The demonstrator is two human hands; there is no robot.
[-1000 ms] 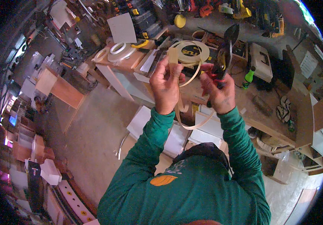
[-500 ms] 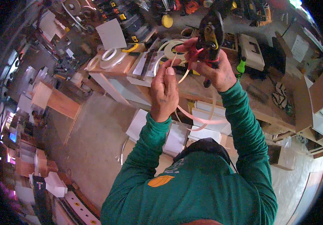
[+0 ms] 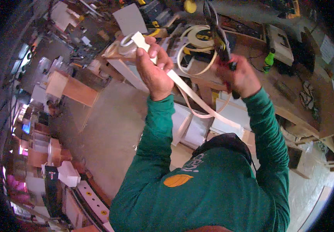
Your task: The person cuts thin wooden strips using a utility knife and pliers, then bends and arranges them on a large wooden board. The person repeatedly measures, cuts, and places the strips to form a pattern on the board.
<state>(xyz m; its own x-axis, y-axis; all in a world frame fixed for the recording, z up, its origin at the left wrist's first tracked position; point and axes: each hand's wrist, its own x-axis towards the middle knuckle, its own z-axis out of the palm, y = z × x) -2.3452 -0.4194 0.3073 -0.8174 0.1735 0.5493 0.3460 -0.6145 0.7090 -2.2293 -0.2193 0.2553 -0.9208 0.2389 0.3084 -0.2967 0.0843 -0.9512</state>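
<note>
My left hand is closed on a cream edge-banding strip, whose flat end sticks up past my thumb. From the hand the strip slopes down to the right, and a thinner loop hangs beside it. In my right hand, blurred by motion, is a pair of tin snips with dark blades and red and black handles. The blades point up and away, apart from the strip in my left hand. Just behind them lies a coil of cream banding on the workbench.
A light plastic case and a green bottle stand on the bench to the right. White tape rolls sit at its left end. Pale boards lean below. A wooden panel is farther left.
My hands have moved apart: the left went left and turned, raising the strip's flat end, while the right shifted right with the snips. The view has also shifted somewhat.
</note>
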